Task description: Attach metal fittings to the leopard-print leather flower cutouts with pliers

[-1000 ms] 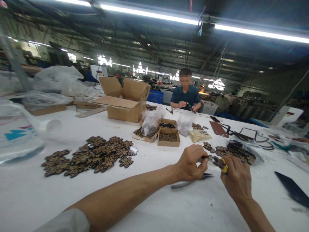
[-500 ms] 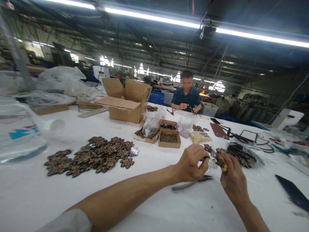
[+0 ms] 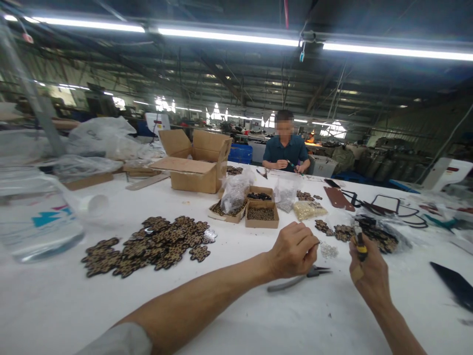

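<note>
My left hand is closed in a pinch; a small dark tip shows at its fingers, too little to name. My right hand is wrapped round yellow-and-black handled pliers, their metal jaws pointing away from me. On the table under my left hand lie grey-handled pliers, partly hidden by that hand. A scatter of small silvery pieces sits between my hands. Beyond it are brown-and-black patterned flower-shaped pieces. A larger heap of the same pieces spreads to the left.
Small cardboard trays of beads or studs stand mid-table, beside a bag of pale pieces. Behind them is an open cardboard box. A clear water container stands at left. Across the table sits a co-worker holding a tool.
My right hand has moved right with the yellow-and-black pliers, away from my left hand. The left hand keeps its pinch in nearly the same place. The whole view has shifted slightly.
</note>
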The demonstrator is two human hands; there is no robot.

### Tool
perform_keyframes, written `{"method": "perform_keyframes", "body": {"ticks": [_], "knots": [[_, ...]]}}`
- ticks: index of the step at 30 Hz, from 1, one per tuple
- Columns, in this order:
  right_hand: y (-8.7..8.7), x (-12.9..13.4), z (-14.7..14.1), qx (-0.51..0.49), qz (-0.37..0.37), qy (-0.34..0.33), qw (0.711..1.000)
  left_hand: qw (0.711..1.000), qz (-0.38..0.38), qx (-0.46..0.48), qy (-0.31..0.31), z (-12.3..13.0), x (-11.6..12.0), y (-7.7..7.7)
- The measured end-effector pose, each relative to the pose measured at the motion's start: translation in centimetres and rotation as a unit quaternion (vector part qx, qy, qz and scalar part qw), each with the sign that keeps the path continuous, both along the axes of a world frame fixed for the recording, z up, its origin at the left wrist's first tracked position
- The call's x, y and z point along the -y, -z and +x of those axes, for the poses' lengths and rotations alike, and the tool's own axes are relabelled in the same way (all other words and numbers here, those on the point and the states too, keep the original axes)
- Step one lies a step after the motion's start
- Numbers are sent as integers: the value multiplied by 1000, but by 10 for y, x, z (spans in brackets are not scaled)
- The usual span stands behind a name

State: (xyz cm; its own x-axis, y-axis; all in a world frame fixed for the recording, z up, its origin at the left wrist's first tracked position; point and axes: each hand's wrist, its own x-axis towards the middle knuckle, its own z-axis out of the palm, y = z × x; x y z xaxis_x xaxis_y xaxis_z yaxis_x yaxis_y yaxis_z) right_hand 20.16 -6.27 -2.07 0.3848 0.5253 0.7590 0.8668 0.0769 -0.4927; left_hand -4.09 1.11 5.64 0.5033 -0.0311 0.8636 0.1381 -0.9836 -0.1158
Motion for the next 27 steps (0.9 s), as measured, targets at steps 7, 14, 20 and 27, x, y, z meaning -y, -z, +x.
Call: {"method": "perform_keyframes", "body": {"ticks": [7, 14, 20, 27], "knots": [[7, -3, 11, -7, -16, 0, 1000, 999, -31, -8, -24, 2, 11, 7], [11, 1, 17, -20, -44, 14, 999, 873, -477, 74, 69, 10, 33, 2], [16, 3, 19, -35, -48, 17, 998, 511, -805, 112, 280, -9, 27, 2], [13, 13, 16, -12, -85, 16, 996, 422, -818, 92, 379, -60, 34, 6]]}}
